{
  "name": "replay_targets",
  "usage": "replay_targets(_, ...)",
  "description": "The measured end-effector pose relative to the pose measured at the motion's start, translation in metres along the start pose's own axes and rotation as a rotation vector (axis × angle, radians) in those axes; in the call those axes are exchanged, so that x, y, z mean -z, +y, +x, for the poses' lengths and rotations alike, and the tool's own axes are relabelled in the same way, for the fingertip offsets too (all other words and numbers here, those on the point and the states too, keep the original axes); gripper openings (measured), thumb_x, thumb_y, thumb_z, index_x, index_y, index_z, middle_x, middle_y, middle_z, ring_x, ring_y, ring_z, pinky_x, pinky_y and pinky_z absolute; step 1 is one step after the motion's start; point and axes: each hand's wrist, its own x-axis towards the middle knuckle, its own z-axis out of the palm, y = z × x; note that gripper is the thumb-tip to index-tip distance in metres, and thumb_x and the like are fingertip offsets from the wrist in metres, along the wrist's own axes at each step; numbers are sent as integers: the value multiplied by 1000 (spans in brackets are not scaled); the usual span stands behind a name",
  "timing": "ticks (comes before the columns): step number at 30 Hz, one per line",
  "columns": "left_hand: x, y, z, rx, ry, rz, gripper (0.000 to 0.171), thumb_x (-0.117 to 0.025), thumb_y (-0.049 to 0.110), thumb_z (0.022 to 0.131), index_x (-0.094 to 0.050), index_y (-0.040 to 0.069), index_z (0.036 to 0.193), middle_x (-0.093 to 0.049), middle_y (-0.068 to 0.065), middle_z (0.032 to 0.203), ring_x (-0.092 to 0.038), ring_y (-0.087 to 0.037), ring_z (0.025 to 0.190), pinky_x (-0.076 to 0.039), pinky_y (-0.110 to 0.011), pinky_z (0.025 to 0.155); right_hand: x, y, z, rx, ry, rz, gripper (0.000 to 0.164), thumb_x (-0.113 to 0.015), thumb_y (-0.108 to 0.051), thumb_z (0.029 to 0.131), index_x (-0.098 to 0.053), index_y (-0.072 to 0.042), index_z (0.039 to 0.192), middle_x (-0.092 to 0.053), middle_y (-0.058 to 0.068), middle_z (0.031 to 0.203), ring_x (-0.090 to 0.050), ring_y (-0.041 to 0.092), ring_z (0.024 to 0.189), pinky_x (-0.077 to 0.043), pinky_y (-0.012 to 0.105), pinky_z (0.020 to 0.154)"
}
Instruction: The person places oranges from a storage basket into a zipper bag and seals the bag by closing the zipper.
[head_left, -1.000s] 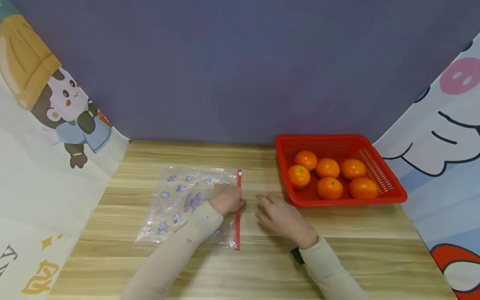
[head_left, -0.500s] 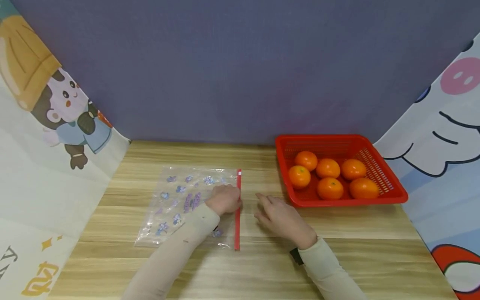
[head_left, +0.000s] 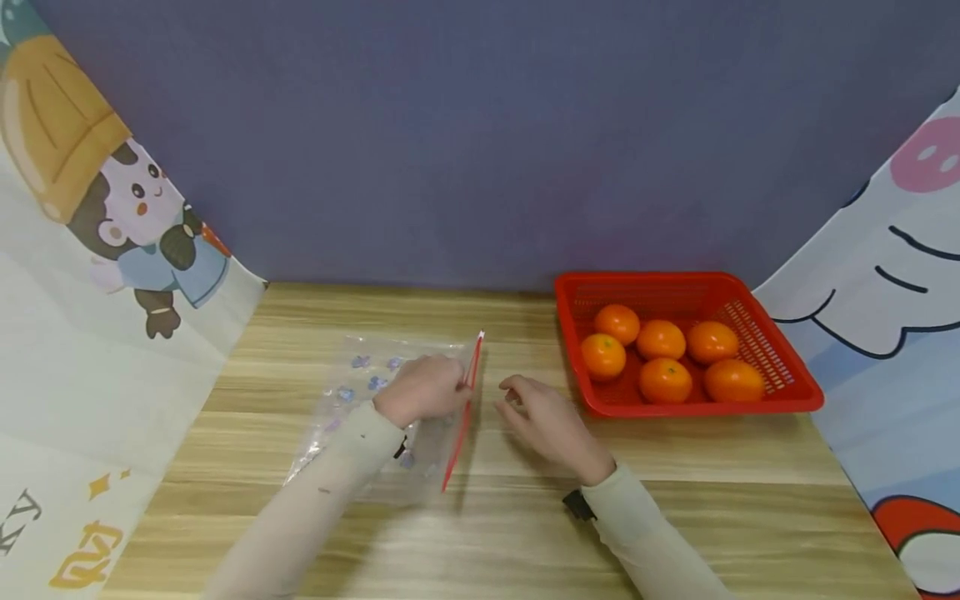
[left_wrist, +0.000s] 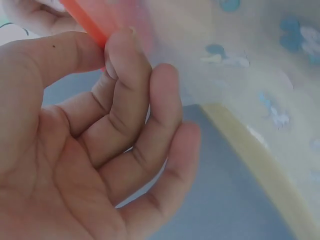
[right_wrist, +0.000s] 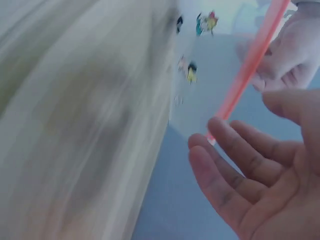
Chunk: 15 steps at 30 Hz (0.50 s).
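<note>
A clear zip bag [head_left: 345, 417] with small printed figures and a red zip strip [head_left: 459, 446] lies at the middle left of the table. My left hand [head_left: 426, 387] pinches the bag at its red edge between thumb and fingertips, and that edge stands raised off the wood. In the left wrist view the thumb and index finger of the left hand [left_wrist: 115, 110] meet on the red strip [left_wrist: 87, 22]. Just right of the bag, my right hand [head_left: 547, 421] hovers with fingers loosely bent, holding nothing. The right wrist view shows the right hand [right_wrist: 255, 170] with its fingers spread near the strip.
A red plastic basket [head_left: 806, 396] with several orange citrus fruits [head_left: 665, 381] stands at the back right of the wooden table [head_left: 517, 533]. A grey-blue panel [head_left: 420, 150] rises behind, with cartoon-printed sheets [head_left: 67, 350] at both sides.
My left hand has taken hold of the bag's red edge and lifted it, tilting the strip and drawing it slightly left. The right hand has shifted a little left.
</note>
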Motion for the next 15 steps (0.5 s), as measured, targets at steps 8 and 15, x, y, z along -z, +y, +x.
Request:
replay_targets(8, 24, 4, -15, -89, 86, 48, 39, -61, 15, 89, -43, 20, 55, -40, 7, 52, -39, -10, 46, -31, -26, 43, 1, -24, 34, -115, -7, 255, 20, -60, -26, 100, -67, -16, 84, -59, -8, 69, -50, 9, 56, -43, 28, 54)
replay_targets(15, 36, 6, -26, -109, 92, 58, 37, -58, 12, 88, -39, 21, 57, -37, 8, 52, -35, -7, 43, -28, -24, 42, 3, -36, 48, -146, -22, 296, 29, -60, -30, 99, -65, -19, 73, -57, -9, 60, -46, 9, 50, -38, 27, 51)
